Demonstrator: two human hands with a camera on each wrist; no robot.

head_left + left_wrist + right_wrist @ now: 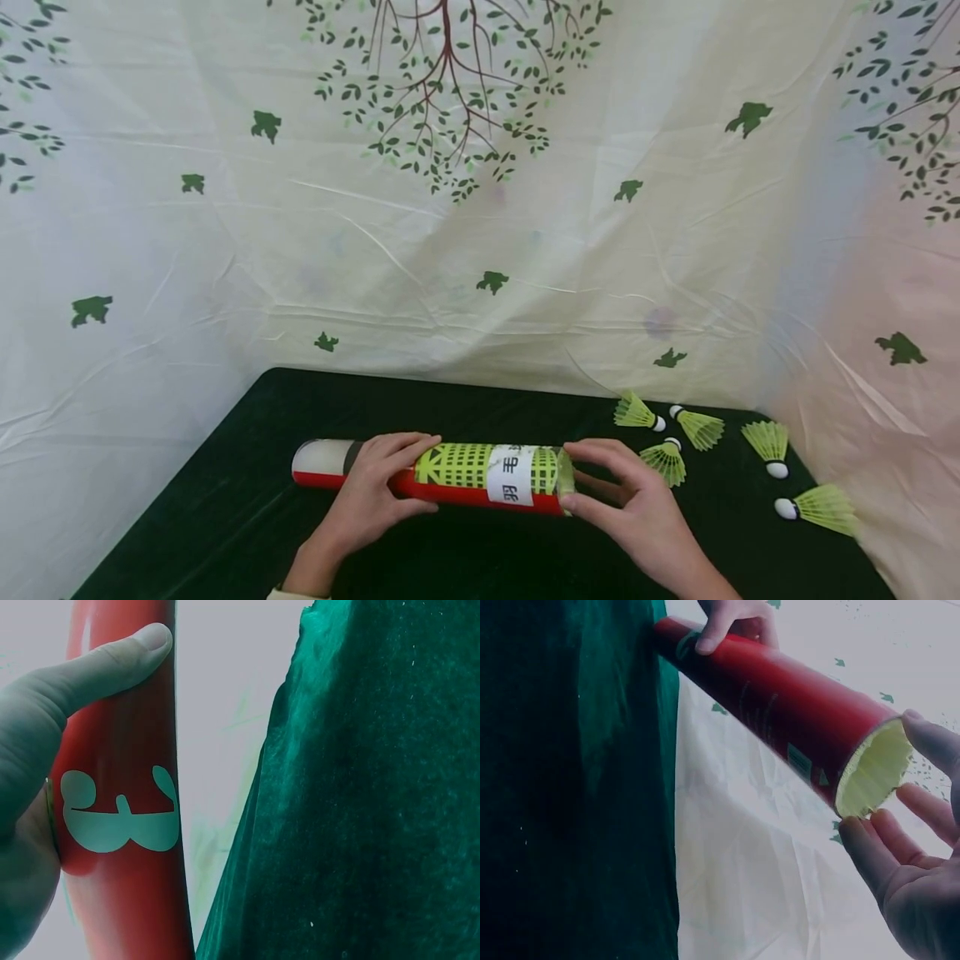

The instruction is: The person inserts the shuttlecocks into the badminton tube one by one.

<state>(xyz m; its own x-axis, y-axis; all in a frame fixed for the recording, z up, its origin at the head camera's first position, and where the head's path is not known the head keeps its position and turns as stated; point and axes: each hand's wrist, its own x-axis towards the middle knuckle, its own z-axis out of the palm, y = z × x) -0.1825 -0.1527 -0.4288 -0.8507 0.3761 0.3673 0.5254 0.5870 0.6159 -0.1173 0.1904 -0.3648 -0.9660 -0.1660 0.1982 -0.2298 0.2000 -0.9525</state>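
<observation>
A red badminton shuttlecock tube (pixel 465 492) with a yellow-green patterned side and a white label lies sideways, held above the dark table. My left hand (pixel 375 483) grips it around the middle; in the left wrist view the thumb (pixel 124 664) lies across its red side. At the tube's open right end, the skirt of a yellow-green shuttlecock (pixel 874 769) shows inside the rim, its cork hidden. The fingertips of my right hand (pixel 633 500) pinch that skirt's edge from opposite sides, close against the rim.
Several loose yellow-green shuttlecocks with white corks, such as this one (pixel 817 508), lie on the right part of the dark green cloth-covered table (pixel 225 508). A pale curtain (pixel 420 250) with leaf prints hangs behind and beside the table.
</observation>
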